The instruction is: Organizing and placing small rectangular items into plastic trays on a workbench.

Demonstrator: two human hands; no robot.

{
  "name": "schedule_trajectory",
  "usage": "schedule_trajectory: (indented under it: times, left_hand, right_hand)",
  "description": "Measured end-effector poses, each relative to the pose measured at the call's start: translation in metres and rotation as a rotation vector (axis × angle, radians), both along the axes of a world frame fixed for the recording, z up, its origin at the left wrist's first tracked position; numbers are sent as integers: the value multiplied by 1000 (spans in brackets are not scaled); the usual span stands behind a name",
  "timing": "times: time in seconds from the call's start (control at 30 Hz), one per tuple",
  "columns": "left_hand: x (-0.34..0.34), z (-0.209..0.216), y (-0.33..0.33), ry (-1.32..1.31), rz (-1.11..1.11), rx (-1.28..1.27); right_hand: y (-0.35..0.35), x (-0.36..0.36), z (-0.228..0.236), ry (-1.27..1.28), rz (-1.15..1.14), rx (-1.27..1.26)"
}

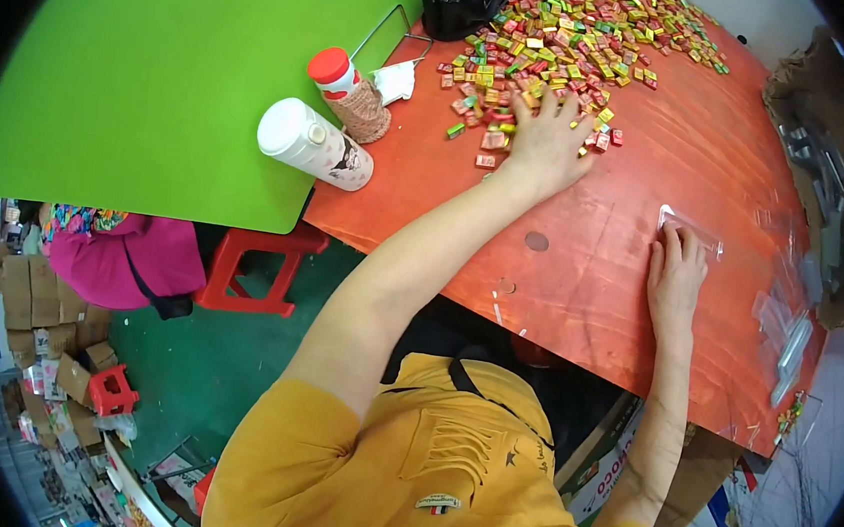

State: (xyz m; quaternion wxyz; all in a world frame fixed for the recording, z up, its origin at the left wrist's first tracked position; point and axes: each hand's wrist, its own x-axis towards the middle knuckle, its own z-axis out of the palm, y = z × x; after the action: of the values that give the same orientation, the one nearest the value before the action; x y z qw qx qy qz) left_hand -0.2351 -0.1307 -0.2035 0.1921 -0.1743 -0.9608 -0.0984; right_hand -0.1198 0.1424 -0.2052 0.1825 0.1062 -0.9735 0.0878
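Note:
My left hand (550,146) reaches across the orange-red table (584,248) with its fingers spread over the near edge of a pile of small wrapped candies (572,36). The wrappers are red, yellow and green, and several pieces lie around my fingertips. Whatever is beneath the palm stays hidden. Further right, my right hand (678,271) has its fingers curled onto the near side of a narrow clear plastic tray (707,238), which lies on the tabletop. I see no candy in that tray.
Left of the pile stand a white tumbler (336,154) and a red-capped bottle (363,110) in a knitted sleeve. A black bag (462,4) sits behind them. More clear plastic pieces (783,330) lie along the right edge. A green board (157,80) fills the left; a red stool (261,270) stands below.

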Motion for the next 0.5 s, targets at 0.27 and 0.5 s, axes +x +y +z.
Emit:
schedule_trajectory:
  times: [0.27, 0.5]
  left_hand:
    - [78, 8, -56, -40, -103, 32]
    - [6, 27, 5, -87, -113, 2]
  right_hand:
    - [9, 4, -13, 38, -70, -83]
    - [8, 6, -13, 125, -69, -163]
